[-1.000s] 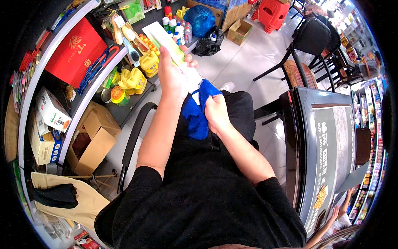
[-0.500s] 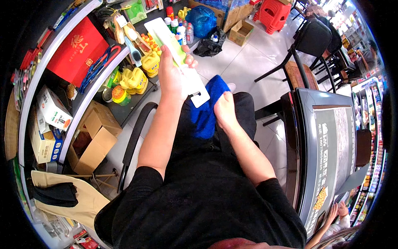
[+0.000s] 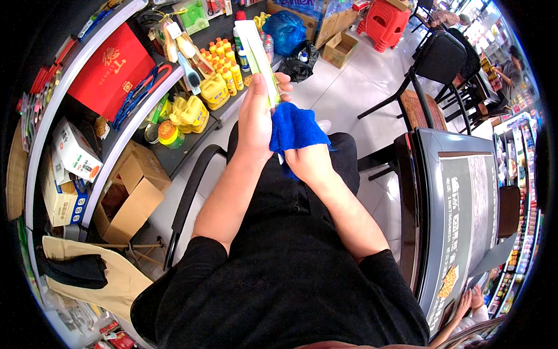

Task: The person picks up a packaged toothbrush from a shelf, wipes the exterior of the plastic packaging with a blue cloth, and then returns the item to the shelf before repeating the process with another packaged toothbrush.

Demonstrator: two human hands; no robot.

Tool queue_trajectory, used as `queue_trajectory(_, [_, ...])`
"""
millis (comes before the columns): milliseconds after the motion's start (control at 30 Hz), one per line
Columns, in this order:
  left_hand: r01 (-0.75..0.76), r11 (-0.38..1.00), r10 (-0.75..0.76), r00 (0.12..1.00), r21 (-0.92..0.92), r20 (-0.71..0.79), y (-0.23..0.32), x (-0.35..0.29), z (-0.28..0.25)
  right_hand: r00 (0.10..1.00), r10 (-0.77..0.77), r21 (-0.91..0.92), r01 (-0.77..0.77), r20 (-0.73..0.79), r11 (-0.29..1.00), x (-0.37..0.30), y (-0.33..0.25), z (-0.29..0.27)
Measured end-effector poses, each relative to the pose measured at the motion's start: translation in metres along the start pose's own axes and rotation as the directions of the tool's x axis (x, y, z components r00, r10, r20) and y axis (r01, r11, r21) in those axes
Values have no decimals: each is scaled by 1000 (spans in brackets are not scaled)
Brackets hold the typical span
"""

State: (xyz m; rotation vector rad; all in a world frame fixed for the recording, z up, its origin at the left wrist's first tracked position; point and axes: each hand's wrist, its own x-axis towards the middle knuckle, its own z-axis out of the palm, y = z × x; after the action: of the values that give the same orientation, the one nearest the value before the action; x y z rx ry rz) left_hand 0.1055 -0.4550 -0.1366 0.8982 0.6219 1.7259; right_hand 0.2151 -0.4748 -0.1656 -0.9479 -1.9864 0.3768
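Observation:
My left hand (image 3: 256, 121) is wrapped round a long, narrow white-and-light-green hang-card package (image 3: 251, 51), held upright and tilted edge-on above my lap. What the package contains cannot be made out. A blue cloth (image 3: 297, 129) is bunched over my right hand (image 3: 314, 161), whose fingers are mostly hidden under it. The cloth presses against the lower part of the package, right beside my left palm. The package's lower end is largely covered by cloth and hand.
Shelves on the left hold a red box (image 3: 110, 72), yellow bottles (image 3: 189, 113) and brushes (image 3: 189, 75). An open carton (image 3: 136, 195) stands below. To the right are a glass-topped counter (image 3: 459, 232), a black chair (image 3: 439, 58) and another person's hands (image 3: 468, 302). A red stool (image 3: 383, 23) stands far off.
My right hand has brought the blue cloth up from my lap against the package. My left hand has turned the package, so its broad white face now shows edge-on.

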Motion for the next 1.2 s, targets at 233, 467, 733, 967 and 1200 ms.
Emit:
queue_trajectory(233, [58,993,-56,998,-106,26,2,-5,2,995,32,79,-24,-98,997,5,4,-1])
queue_trajectory(467, [91,980,-92,996,-177,-1,-1,4,-12,996,-51,179,63,-73,982,-10,7,-2])
queue_trajectory(733, [59,997,-57,998,-51,37,-7,-6,1,990,143,255,-137,-6,957,8,2,-10])
queue_trajectory(967, [134,991,-134,990,2,50,-3,1,-7,996,59,240,-72,60,968,-6,5,-11])
queue_trajectory(1200, [92,994,-104,965,59,240,-10,-17,8,994,81,158,-69,-72,985,18,9,-17])
